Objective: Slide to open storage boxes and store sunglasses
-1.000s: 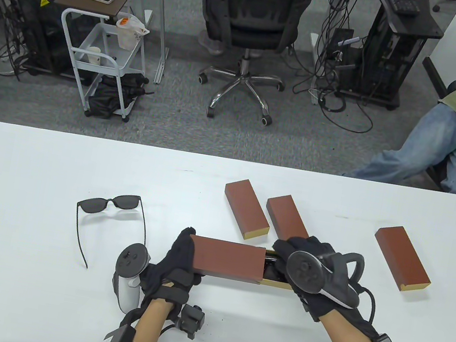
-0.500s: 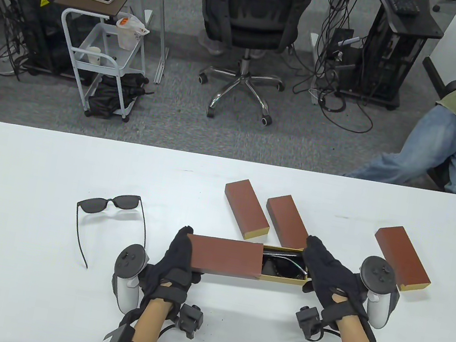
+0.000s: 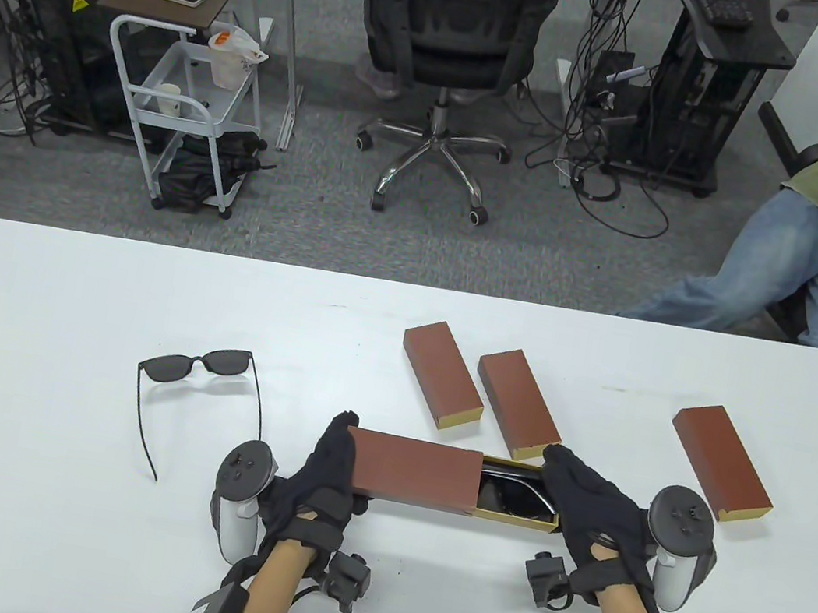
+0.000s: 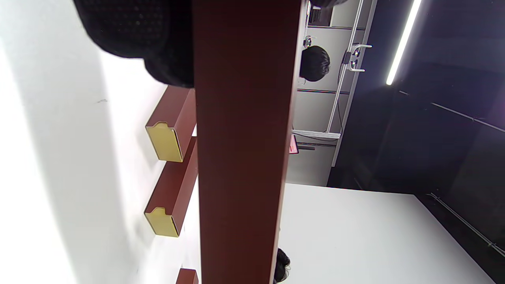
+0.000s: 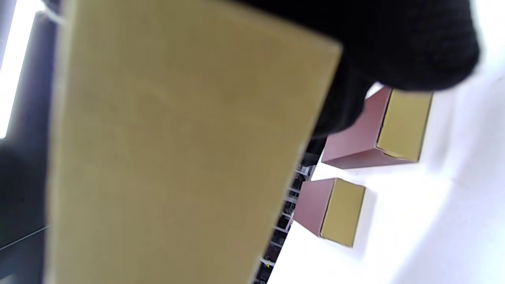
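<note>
- The left hand holds the brown box.
- The right hand holds its yellow drawer, with dark glasses inside.

both forearms reach in from the near edge, bare between dark straps. the left hand curls its gloved fingers round something; the right hand does likewise opposite. a tracker sits on each hand's back.
</note>
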